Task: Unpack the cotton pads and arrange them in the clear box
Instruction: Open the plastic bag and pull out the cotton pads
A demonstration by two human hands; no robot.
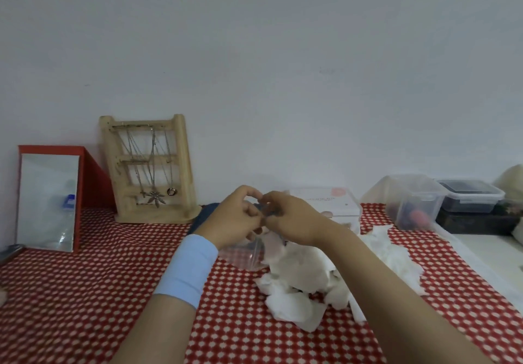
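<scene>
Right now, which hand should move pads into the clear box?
Right hand, probably: the clear box sits just behind it and the white cotton pile lies under its forearm. The left hand, also pinching the plastic bag, is farther from both.

Table (85, 293) w/ red/white check cloth carries, L to R: red box (94, 178) w/ shiny front, wooden jewellery stand (181, 171), dark blue item (202, 216), clear bag (244, 254) touching white cotton-pad pile (302, 273), lidded clear box (336, 208), clear tub (410, 202) at R rear.

A pale blue wristband (189, 271) circles the left wrist.
</scene>
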